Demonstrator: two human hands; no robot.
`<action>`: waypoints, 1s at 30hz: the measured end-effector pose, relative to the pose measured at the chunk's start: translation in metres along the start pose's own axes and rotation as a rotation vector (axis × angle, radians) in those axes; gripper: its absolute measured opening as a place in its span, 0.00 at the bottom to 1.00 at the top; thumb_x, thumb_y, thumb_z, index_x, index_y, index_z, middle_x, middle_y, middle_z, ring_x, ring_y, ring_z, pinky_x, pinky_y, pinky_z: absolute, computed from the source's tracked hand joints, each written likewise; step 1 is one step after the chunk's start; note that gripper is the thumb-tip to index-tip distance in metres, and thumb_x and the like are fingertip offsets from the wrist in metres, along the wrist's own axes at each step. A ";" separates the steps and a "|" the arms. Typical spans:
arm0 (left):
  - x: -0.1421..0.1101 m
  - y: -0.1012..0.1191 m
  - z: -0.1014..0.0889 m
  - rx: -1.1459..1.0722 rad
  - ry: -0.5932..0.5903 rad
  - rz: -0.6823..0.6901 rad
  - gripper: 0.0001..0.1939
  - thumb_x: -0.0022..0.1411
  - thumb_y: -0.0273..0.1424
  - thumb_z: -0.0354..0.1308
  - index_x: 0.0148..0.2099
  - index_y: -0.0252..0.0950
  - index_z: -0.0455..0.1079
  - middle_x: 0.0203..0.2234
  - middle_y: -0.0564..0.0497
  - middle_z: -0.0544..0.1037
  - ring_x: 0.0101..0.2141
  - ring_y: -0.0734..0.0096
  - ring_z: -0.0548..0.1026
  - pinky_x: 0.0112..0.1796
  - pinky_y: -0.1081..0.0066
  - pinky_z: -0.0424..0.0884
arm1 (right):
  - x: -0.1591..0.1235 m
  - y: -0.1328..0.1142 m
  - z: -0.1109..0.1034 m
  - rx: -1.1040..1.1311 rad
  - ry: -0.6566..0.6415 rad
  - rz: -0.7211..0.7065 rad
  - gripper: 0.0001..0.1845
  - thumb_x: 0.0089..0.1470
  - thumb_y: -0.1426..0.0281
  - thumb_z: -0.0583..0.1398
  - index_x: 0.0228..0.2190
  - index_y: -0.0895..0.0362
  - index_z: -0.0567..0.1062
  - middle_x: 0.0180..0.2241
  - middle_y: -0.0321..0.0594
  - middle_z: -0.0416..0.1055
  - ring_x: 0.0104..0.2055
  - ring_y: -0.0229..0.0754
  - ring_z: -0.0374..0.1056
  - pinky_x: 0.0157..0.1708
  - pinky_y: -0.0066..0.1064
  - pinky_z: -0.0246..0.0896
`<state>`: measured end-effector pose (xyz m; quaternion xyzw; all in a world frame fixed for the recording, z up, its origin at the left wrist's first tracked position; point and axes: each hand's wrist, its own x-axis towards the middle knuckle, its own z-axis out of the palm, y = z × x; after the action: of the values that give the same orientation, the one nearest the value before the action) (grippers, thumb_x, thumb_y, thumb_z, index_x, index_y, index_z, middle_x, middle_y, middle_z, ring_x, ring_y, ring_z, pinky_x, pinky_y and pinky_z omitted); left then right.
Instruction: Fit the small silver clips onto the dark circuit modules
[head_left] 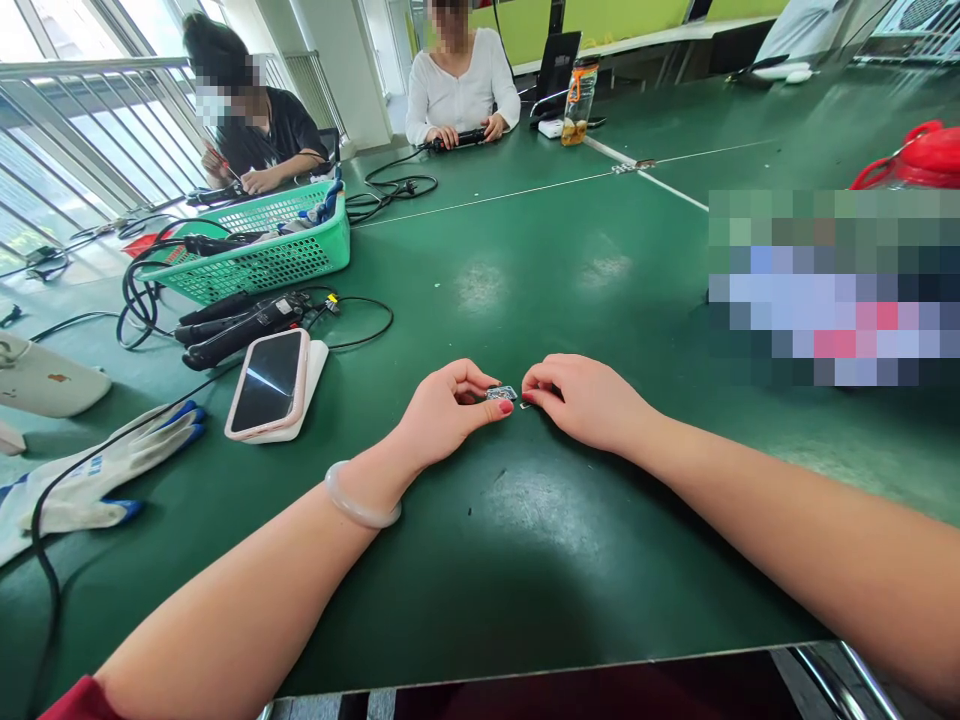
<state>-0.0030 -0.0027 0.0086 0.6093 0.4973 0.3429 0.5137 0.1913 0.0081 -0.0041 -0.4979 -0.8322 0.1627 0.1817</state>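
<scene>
My left hand (442, 410), a pale bangle on its wrist, pinches a small flat piece (500, 393) with a dark and whitish pattern between thumb and fingers. What kind of piece it is, I cannot make out. Close by on the right, my right hand (589, 400) has thumb and forefinger pressed together. A tiny pale bit (525, 405) shows at those fingertips, too small to name. The two hands are a short gap apart, low over the green table (540, 560).
Left lie a phone (268, 383) on a white box, black corded hair straighteners (247, 325), a white-and-blue glove (112, 470) and a green basket (277, 262) of corded tools. A bottle (579, 105) stands farther back. Two people (461, 85) sit across the table. A red-lidded container (922, 155) is at right.
</scene>
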 end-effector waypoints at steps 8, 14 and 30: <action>0.000 -0.001 -0.001 0.042 -0.009 0.009 0.15 0.45 0.33 0.67 0.33 0.33 0.66 0.29 0.51 0.77 0.29 0.75 0.73 0.34 0.71 0.67 | -0.007 -0.003 -0.008 0.005 -0.108 -0.067 0.06 0.54 0.67 0.58 0.26 0.54 0.72 0.28 0.35 0.71 0.33 0.39 0.64 0.32 0.30 0.56; 0.000 -0.001 -0.002 0.105 -0.033 0.019 0.15 0.45 0.32 0.68 0.34 0.34 0.67 0.29 0.52 0.77 0.30 0.74 0.73 0.34 0.71 0.68 | -0.004 0.003 -0.012 -0.068 -0.060 0.047 0.05 0.54 0.70 0.57 0.30 0.55 0.74 0.32 0.37 0.73 0.35 0.41 0.66 0.34 0.32 0.58; -0.002 0.000 0.000 0.170 -0.069 0.060 0.17 0.42 0.34 0.69 0.31 0.34 0.65 0.28 0.53 0.75 0.31 0.73 0.72 0.35 0.70 0.67 | -0.014 -0.027 -0.007 0.165 0.162 -0.105 0.07 0.54 0.73 0.57 0.28 0.55 0.74 0.30 0.36 0.72 0.32 0.38 0.66 0.32 0.29 0.58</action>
<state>-0.0033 -0.0051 0.0085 0.6768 0.4881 0.2933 0.4665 0.1801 -0.0161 0.0122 -0.4485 -0.8236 0.1802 0.2967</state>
